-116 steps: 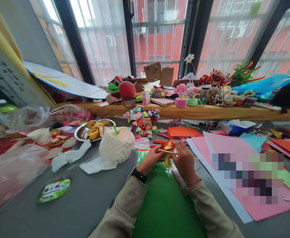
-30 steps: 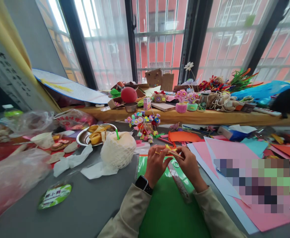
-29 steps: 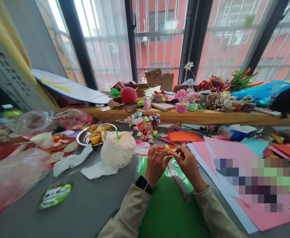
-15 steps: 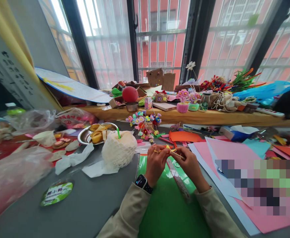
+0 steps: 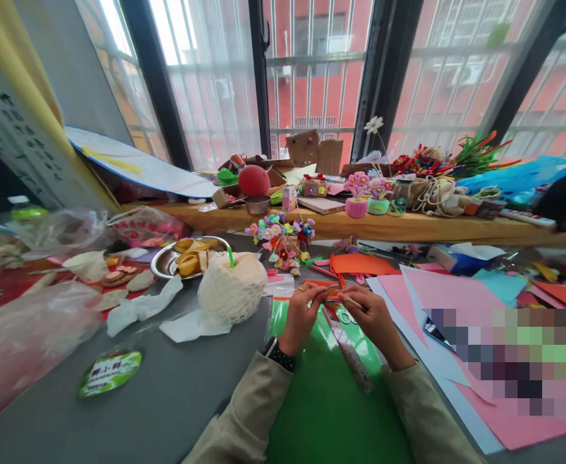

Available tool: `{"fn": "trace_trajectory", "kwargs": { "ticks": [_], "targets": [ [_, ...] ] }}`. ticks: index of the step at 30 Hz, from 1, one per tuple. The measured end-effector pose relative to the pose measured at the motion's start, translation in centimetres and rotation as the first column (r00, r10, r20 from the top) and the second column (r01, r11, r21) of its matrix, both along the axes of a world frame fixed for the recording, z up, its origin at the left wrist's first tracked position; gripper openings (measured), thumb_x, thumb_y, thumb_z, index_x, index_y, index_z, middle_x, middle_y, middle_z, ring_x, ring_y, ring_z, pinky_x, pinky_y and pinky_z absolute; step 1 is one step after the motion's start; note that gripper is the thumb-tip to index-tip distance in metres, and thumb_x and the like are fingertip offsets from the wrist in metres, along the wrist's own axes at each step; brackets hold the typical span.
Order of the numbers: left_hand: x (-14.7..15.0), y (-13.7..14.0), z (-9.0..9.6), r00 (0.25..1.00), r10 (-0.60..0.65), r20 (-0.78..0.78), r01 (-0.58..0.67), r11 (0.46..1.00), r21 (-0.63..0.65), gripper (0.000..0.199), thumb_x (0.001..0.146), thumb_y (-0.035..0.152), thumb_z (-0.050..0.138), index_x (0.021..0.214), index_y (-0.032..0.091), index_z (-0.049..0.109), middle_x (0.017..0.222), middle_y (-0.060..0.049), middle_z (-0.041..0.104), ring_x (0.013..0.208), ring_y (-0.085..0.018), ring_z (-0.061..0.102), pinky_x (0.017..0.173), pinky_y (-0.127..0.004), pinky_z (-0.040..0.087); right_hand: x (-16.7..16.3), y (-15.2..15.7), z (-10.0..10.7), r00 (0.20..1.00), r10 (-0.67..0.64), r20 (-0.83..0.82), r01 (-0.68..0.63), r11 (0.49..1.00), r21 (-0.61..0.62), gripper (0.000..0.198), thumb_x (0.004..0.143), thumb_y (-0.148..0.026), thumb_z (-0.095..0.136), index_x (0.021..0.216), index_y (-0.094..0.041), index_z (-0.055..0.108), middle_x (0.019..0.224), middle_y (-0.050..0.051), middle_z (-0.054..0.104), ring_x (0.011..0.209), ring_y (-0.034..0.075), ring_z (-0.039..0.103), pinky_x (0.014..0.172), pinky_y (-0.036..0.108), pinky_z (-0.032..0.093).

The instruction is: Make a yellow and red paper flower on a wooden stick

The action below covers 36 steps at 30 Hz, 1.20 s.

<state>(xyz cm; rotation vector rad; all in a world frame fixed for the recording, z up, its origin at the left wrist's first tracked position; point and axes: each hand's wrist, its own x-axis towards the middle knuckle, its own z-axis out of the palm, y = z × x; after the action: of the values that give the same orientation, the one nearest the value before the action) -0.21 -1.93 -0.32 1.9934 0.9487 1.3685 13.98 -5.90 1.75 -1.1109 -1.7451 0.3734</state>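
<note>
My left hand [image 5: 305, 317] and my right hand [image 5: 369, 317] hover close together over a green sheet [image 5: 331, 412], fingers of each pinched. Small orange pieces [image 5: 330, 293] show between the fingertips; whether they are held or lie behind is unclear. A thin tan stick seems to lie along the right fingers, partly hidden. Below the hands, a clear ruler [image 5: 353, 361] rests slantwise on the green sheet. White ring-shaped handles [image 5: 347, 318], like those of scissors, show beside the right hand.
Left of my hands stands a net-wrapped white coconut [image 5: 232, 287], with a metal bowl of peels [image 5: 160, 261] behind it. Pink paper sheets [image 5: 438, 290] spread on the right. Ahead are small craft flowers [image 5: 283, 238] and a cluttered sill [image 5: 205, 222].
The small yellow piece seen between my fingertips no longer shows; orange shows there instead. My hands have parted slightly, and my left wrist has turned so the watch face is hidden.
</note>
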Motion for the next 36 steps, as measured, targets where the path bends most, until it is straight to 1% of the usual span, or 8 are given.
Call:
{"fn": "trace_trajectory", "kwargs": {
  "ticks": [4, 9, 12, 17, 26, 31, 33, 36],
  "targets": [
    [-0.3, 0.1, 0.4, 0.982, -0.133, 0.135, 0.155, 0.974, -0.167, 0.020, 0.073, 0.028, 0.048, 0.077, 0.014, 0.061, 0.077, -0.004, 0.057, 0.073, -0.014, 0.051, 0.068, -0.025, 0.039, 0.1, -0.1, 0.2, 0.998, -0.033, -0.046, 0.033, 0.999, 0.006, 0.018, 0.074, -0.027, 0.048, 0.067, -0.016, 0.061, 0.072, 0.004, 0.054, 0.067, 0.013, 0.052, 0.060, 0.023, 0.040],
    [-0.7, -0.1, 1.0, 0.893, -0.345, 0.290, 0.433, 0.834, -0.342, 0.021, 0.071, 0.027, 0.051, 0.084, 0.014, 0.062, 0.086, -0.004, 0.061, 0.081, -0.016, 0.052, 0.075, -0.026, 0.038, 0.2, -0.2, 0.4, 0.991, -0.086, -0.106, 0.089, 0.996, 0.019, 0.014, 0.070, -0.030, 0.054, 0.071, -0.017, 0.058, 0.072, 0.002, 0.052, 0.059, 0.010, 0.048, 0.054, 0.022, 0.038],
    [-0.7, -0.4, 1.3, 0.851, -0.389, 0.354, 0.511, 0.769, -0.384, 0.022, 0.070, 0.027, 0.052, 0.084, 0.014, 0.062, 0.086, -0.004, 0.061, 0.080, -0.015, 0.052, 0.073, -0.025, 0.038, 0.2, -0.3, 0.6, 0.994, -0.047, -0.102, 0.043, 0.998, -0.042, 0.018, 0.069, -0.033, 0.054, 0.078, -0.017, 0.057, 0.074, 0.002, 0.052, 0.053, 0.009, 0.045, 0.047, 0.021, 0.035],
    [-0.7, -0.4, 1.1, 0.822, -0.398, 0.407, 0.561, 0.690, -0.458, 0.019, 0.068, 0.026, 0.055, 0.080, 0.013, 0.063, 0.078, -0.003, 0.061, 0.073, -0.013, 0.052, 0.069, -0.023, 0.038, 0.1, -0.4, 0.9, 0.995, 0.004, -0.096, -0.014, 0.994, -0.106, 0.019, 0.070, -0.035, 0.053, 0.071, -0.017, 0.056, 0.070, 0.002, 0.051, 0.061, 0.011, 0.048, 0.050, 0.021, 0.036],
    [-0.6, 0.1, 0.5, 0.838, -0.293, 0.460, 0.521, 0.681, -0.515, 0.018, 0.059, 0.026, 0.064, 0.069, 0.013, 0.059, 0.067, 0.001, 0.057, 0.062, -0.008, 0.050, 0.064, -0.021, 0.037, -0.5, -0.4, 0.7, 0.996, -0.009, -0.091, -0.006, 0.985, -0.172, 0.022, 0.069, -0.036, 0.052, 0.074, -0.016, 0.054, 0.068, 0.000, 0.049, 0.051, 0.008, 0.041, 0.042, 0.019, 0.031],
    [-0.5, -0.2, 1.0, 0.809, -0.272, 0.521, 0.548, 0.669, -0.502, 0.031, 0.068, 0.041, 0.051, 0.081, 0.013, 0.056, 0.074, -0.003, 0.059, 0.069, -0.012, 0.054, 0.064, -0.024, 0.040, -0.1, -0.1, 0.0, 0.992, -0.087, -0.091, 0.077, 0.992, -0.104, 0.017, 0.069, -0.033, 0.051, 0.073, -0.016, 0.053, 0.063, -0.002, 0.047, 0.049, 0.008, 0.039, 0.045, 0.020, 0.032],
    [-0.4, -0.4, 1.1, 0.784, -0.304, 0.541, 0.573, 0.689, -0.444, 0.036, 0.069, 0.043, 0.049, 0.091, 0.015, 0.052, 0.083, -0.006, 0.058, 0.077, -0.015, 0.055, 0.067, -0.026, 0.042, 0.0, 0.1, -0.2, 0.985, -0.145, -0.096, 0.139, 0.988, -0.066, 0.016, 0.070, -0.032, 0.049, 0.073, -0.017, 0.053, 0.064, -0.001, 0.048, 0.049, 0.008, 0.039, 0.047, 0.021, 0.033],
    [0.0, -0.8, 1.2, 0.815, -0.339, 0.469, 0.524, 0.777, -0.349, 0.039, 0.062, 0.031, 0.061, 0.095, 0.016, 0.048, 0.088, -0.007, 0.057, 0.086, -0.017, 0.053, 0.074, -0.029, 0.042, 0.0, 0.2, -0.3, 0.967, -0.243, -0.079, 0.241, 0.970, -0.040, 0.017, 0.071, -0.032, 0.049, 0.073, -0.016, 0.054, 0.063, -0.001, 0.049, 0.048, 0.009, 0.039, 0.046, 0.021, 0.032]
  ]
}}
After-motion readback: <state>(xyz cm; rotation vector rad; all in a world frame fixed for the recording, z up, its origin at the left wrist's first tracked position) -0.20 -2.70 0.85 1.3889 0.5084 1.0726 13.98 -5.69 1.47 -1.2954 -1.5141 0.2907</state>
